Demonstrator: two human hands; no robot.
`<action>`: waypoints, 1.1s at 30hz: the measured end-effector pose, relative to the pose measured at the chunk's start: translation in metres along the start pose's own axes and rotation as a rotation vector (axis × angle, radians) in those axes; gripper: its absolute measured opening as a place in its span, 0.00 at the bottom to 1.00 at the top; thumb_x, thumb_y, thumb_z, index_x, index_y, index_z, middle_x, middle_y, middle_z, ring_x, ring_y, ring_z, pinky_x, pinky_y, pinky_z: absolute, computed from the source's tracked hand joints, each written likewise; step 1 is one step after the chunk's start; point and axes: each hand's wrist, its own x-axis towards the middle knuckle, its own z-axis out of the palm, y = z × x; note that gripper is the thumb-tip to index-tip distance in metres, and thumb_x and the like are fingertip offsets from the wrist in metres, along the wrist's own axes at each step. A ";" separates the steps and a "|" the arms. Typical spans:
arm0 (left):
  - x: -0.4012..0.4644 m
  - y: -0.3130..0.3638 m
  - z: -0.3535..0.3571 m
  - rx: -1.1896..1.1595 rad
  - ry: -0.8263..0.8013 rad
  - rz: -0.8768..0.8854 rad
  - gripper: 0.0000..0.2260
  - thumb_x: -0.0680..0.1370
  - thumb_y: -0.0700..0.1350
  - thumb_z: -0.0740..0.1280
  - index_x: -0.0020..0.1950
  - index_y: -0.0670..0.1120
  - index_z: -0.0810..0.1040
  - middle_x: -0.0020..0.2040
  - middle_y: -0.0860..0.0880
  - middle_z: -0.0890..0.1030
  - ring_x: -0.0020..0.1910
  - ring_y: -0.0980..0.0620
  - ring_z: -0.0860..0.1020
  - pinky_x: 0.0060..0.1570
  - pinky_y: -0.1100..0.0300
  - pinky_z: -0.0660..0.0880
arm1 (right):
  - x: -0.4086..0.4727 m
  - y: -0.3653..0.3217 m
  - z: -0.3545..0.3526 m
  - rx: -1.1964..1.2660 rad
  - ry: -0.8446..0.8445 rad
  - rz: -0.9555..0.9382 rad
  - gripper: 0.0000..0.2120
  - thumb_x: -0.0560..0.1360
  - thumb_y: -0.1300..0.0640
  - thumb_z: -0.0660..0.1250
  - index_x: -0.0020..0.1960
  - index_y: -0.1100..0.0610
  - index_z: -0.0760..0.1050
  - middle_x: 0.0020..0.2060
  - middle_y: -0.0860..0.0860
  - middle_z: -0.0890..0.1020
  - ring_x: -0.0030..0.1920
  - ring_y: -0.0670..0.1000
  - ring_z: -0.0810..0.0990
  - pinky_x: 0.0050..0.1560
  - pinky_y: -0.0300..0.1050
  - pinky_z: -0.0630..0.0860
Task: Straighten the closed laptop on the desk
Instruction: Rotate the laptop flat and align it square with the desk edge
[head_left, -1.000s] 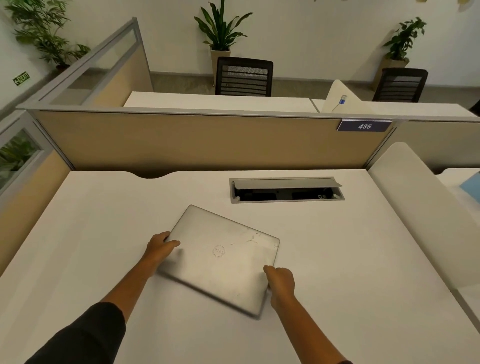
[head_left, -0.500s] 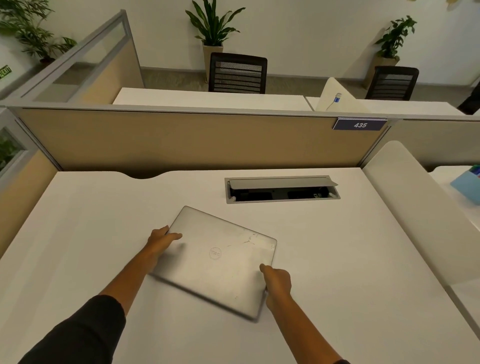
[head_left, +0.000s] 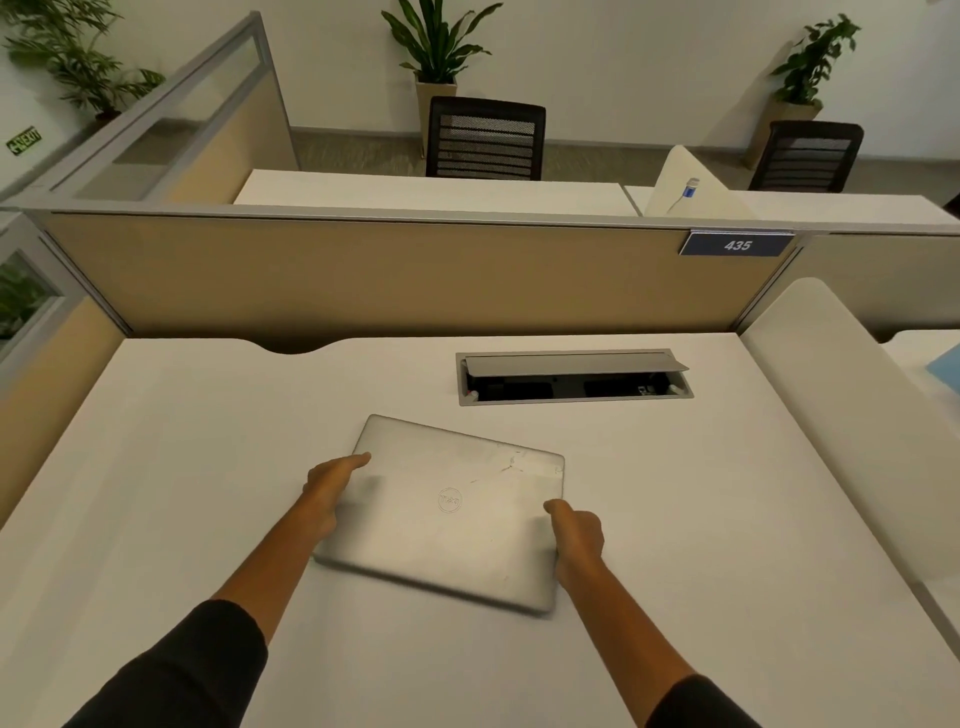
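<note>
A closed silver laptop (head_left: 452, 512) lies on the white desk (head_left: 182, 467), a round logo on its lid. It sits slightly askew, its right side turned a little toward me. My left hand (head_left: 330, 488) grips its left edge, thumb on the lid. My right hand (head_left: 576, 535) grips the right edge, thumb on top. The near edge looks lifted a little, with a shadow under it.
An open cable box (head_left: 574, 376) is sunk into the desk just behind the laptop. A tan partition (head_left: 363, 280) with a "435" sign (head_left: 736, 244) closes the back. A white divider (head_left: 841, 415) bounds the right side. Chairs and plants stand beyond.
The laptop has turned counter-clockwise between my hands, so its edges run closer to square with the desk. Both hands kept their hold on its sides.
</note>
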 end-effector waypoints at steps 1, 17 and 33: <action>-0.001 -0.003 0.001 -0.017 -0.002 -0.009 0.33 0.76 0.53 0.74 0.78 0.42 0.72 0.79 0.42 0.73 0.79 0.40 0.69 0.81 0.44 0.64 | 0.003 -0.005 -0.002 -0.009 0.000 -0.007 0.12 0.75 0.55 0.70 0.41 0.63 0.74 0.40 0.55 0.77 0.39 0.54 0.74 0.41 0.48 0.71; -0.026 -0.023 0.020 -0.189 -0.007 -0.075 0.21 0.76 0.58 0.71 0.61 0.44 0.84 0.49 0.45 0.87 0.45 0.45 0.84 0.36 0.57 0.78 | 0.050 -0.052 -0.012 -0.156 -0.045 -0.115 0.11 0.77 0.57 0.68 0.49 0.66 0.77 0.44 0.56 0.76 0.38 0.51 0.71 0.45 0.50 0.71; -0.026 -0.011 0.031 -0.182 0.031 -0.078 0.27 0.77 0.65 0.68 0.62 0.44 0.84 0.46 0.46 0.86 0.43 0.46 0.83 0.33 0.59 0.79 | 0.057 -0.054 -0.012 -0.229 -0.063 -0.177 0.08 0.74 0.61 0.67 0.41 0.60 0.68 0.37 0.56 0.70 0.38 0.53 0.67 0.39 0.48 0.64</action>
